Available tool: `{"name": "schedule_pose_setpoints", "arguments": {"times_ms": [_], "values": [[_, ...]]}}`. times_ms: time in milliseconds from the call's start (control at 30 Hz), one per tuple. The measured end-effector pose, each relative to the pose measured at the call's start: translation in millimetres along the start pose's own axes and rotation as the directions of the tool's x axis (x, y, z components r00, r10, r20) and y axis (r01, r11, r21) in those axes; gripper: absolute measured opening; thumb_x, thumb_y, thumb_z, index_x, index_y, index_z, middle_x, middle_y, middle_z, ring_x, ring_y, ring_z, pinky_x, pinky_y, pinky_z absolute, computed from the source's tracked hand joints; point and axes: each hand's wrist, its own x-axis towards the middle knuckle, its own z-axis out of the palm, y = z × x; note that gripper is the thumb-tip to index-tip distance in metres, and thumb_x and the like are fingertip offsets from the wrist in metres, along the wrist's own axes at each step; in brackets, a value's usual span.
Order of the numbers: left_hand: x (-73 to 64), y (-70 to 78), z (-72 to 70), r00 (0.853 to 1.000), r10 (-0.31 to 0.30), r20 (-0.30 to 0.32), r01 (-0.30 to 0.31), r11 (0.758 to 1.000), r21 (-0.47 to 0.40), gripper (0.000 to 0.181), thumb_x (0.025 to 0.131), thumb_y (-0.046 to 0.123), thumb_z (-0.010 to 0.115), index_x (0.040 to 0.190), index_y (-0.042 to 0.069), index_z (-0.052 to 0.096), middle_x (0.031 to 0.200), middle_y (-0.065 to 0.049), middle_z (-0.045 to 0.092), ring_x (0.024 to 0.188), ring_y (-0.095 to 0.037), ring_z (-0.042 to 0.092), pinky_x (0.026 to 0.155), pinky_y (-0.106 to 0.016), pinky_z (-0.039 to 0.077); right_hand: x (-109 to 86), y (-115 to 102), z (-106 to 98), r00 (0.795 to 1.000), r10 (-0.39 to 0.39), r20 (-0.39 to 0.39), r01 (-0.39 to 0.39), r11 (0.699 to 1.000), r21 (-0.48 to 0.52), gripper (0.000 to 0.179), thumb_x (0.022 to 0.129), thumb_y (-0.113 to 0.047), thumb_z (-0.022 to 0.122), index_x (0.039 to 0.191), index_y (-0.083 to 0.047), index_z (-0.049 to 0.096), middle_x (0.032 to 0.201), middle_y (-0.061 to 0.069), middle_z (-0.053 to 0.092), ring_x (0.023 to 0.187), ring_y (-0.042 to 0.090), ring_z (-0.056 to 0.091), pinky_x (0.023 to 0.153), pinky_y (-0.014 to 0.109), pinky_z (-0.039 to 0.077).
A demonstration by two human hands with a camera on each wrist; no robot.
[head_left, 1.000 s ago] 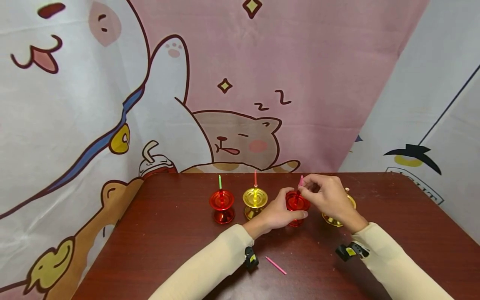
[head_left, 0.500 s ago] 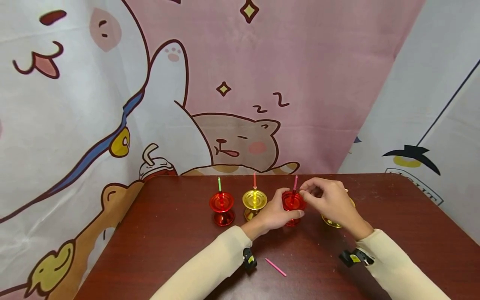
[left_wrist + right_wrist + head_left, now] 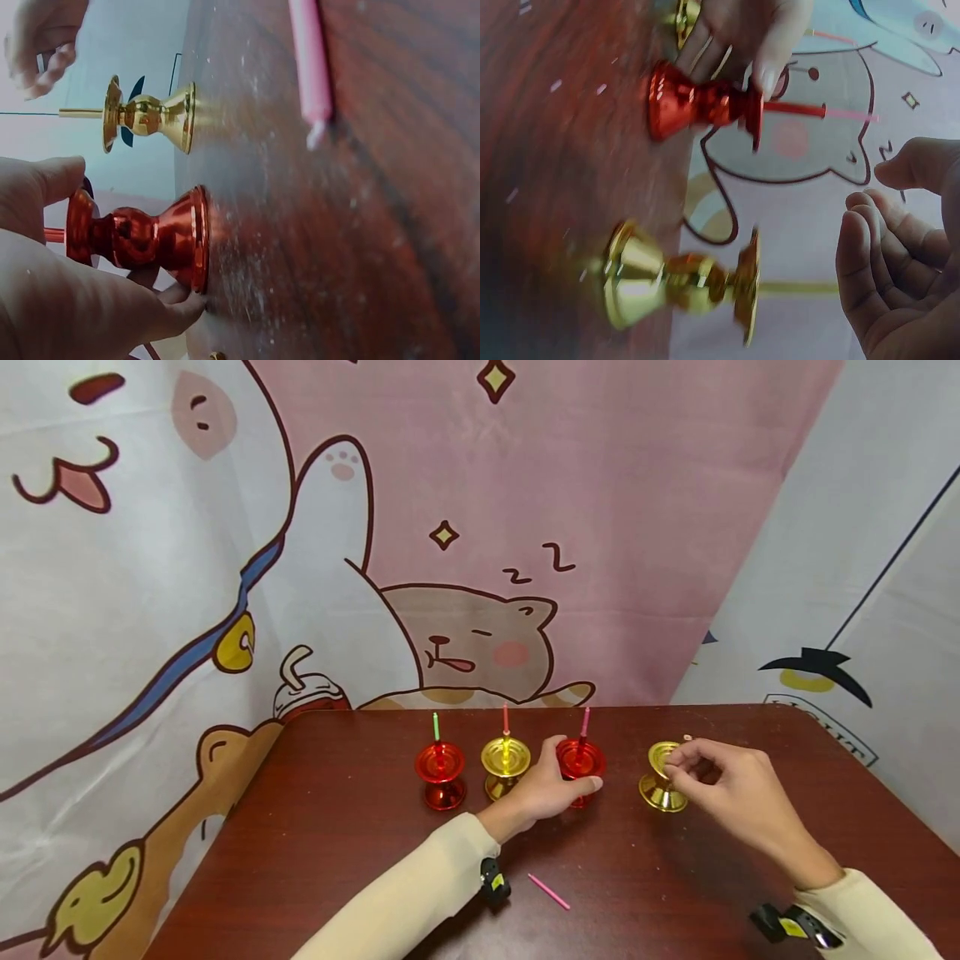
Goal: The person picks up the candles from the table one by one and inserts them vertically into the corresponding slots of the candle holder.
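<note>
My left hand [image 3: 546, 790] is around a red metal candle holder [image 3: 582, 763], with the thumb at its dish and fingers by its base in the left wrist view. A pink candle [image 3: 586, 723] stands upright in this holder. My right hand [image 3: 742, 789] is loosely curled with nothing between thumb and fingers. Beside it, at the right end of the row, stands a gold candle holder [image 3: 660, 795]. In the right wrist view this gold holder [image 3: 697, 283] has only a thin stem [image 3: 795, 288] rising from its dish, running behind the fingers.
Left of my hand stand a gold holder [image 3: 505, 760] with a red candle [image 3: 506, 720] and a red holder [image 3: 440, 765] with a green candle [image 3: 436, 727]. Another pink candle [image 3: 548, 892] lies on the brown table [image 3: 337, 827]. A cartoon-print cloth [image 3: 600, 485] hangs behind.
My right hand has let go of the pink candle in the red holder and moved right to the gold holder. The left hand stays at the red holder.
</note>
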Motion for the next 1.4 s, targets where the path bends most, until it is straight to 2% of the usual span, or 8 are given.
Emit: {"name": "schedule_pose_setpoints", "arguments": {"times_ms": [267, 400, 667, 833, 1000, 1200, 1267, 1400], "values": [[-14.3, 2.1, -3.7, 1.000, -0.011, 0.022, 0.012, 0.999, -0.038, 0.086, 0.096, 0.024, 0.084, 0.163, 0.004, 0.034, 0.154, -0.018, 0.055, 0.145, -0.040, 0.053, 0.124, -0.060, 0.036, -16.3, 33, -15, 0.992, 0.124, 0.020, -0.122, 0.990, -0.066, 0.019, 0.085, -0.011, 0.092, 0.098, -0.014, 0.077, 0.079, -0.009, 0.068, 0.068, 0.001, 0.059, 0.061, 0.015, 0.044], [-25.8, 2.1, -9.0, 0.996, 0.018, 0.085, -0.013, 0.998, -0.060, 0.089, 0.096, 0.020, 0.083, 0.164, -0.001, 0.030, 0.159, -0.020, 0.051, 0.151, -0.040, 0.047, 0.126, -0.060, 0.032, -18.5, 47, -15, 0.982, 0.177, 0.062, -0.172, 0.982, -0.076, 0.037, 0.086, -0.019, 0.095, 0.115, -0.007, 0.076, 0.097, 0.002, 0.074, 0.077, 0.000, 0.064, 0.065, 0.014, 0.048], [-64.5, 1.7, -26.9, 0.983, -0.051, 0.177, 0.050, 0.999, 0.007, 0.092, 0.096, 0.024, 0.082, 0.169, 0.001, 0.030, 0.161, -0.021, 0.053, 0.151, -0.040, 0.048, 0.125, -0.056, 0.037, -13.4, 63, -2, 0.950, 0.238, 0.202, -0.231, 0.971, -0.059, 0.072, 0.090, -0.033, 0.093, 0.141, 0.007, 0.062, 0.129, 0.028, 0.065, 0.100, 0.038, 0.074, 0.070, 0.026, 0.057], [-81.7, -4.4, -38.8, 0.975, 0.029, 0.220, -0.059, 0.989, 0.133, 0.073, 0.091, 0.020, 0.087, 0.153, 0.001, 0.054, 0.144, -0.012, 0.068, 0.140, -0.029, 0.058, 0.119, -0.041, 0.043, -9.7, 68, 4, 0.925, 0.275, 0.263, -0.269, 0.961, -0.058, 0.075, 0.093, -0.037, 0.090, 0.144, 0.010, 0.060, 0.129, 0.032, 0.068, 0.101, 0.040, 0.075, 0.075, 0.035, 0.058], [-84.3, -13.6, -48.4, 0.938, 0.119, 0.327, -0.222, 0.927, 0.302, 0.045, 0.083, 0.020, 0.094, 0.123, 0.009, 0.076, 0.114, 0.004, 0.072, 0.108, -0.009, 0.064, 0.100, -0.023, 0.050, -7.2, 69, 5, 0.895, 0.320, 0.312, -0.319, 0.946, -0.056, 0.081, 0.096, -0.041, 0.087, 0.147, 0.013, 0.055, 0.131, 0.035, 0.068, 0.107, 0.043, 0.072, 0.080, 0.044, 0.058], [-78.9, -24.1, -48.0, 0.877, 0.162, 0.452, -0.398, 0.773, 0.494, 0.029, 0.079, 0.021, 0.100, 0.104, 0.025, 0.084, 0.093, 0.020, 0.061, 0.087, 0.006, 0.055, 0.082, -0.013, 0.044, -4.1, 69, 8, 0.871, 0.325, 0.369, -0.345, 0.938, -0.012, 0.083, 0.098, -0.041, 0.085, 0.151, 0.013, 0.051, 0.131, 0.033, 0.069, 0.110, 0.042, 0.072, 0.078, 0.036, 0.059], [-77.8, -25.5, -46.8, 0.869, 0.174, 0.463, -0.429, 0.731, 0.531, 0.026, 0.079, 0.021, 0.100, 0.099, 0.027, 0.084, 0.091, 0.020, 0.059, 0.085, 0.006, 0.053, 0.080, -0.013, 0.043, -3.3, 68, 9, 0.869, 0.318, 0.379, -0.343, 0.939, -0.001, 0.082, 0.098, -0.040, 0.085, 0.151, 0.013, 0.051, 0.130, 0.031, 0.070, 0.109, 0.039, 0.072, 0.077, 0.033, 0.059], [-76.3, -24.5, -45.8, 0.865, 0.187, 0.466, -0.451, 0.696, 0.558, 0.020, 0.079, 0.023, 0.100, 0.090, 0.027, 0.083, 0.089, 0.019, 0.058, 0.085, 0.006, 0.052, 0.078, -0.013, 0.042, -1.8, 68, 11, 0.874, 0.297, 0.384, -0.326, 0.945, 0.012, 0.080, 0.097, -0.038, 0.085, 0.150, 0.013, 0.053, 0.130, 0.030, 0.070, 0.107, 0.036, 0.073, 0.076, 0.032, 0.058]]}}
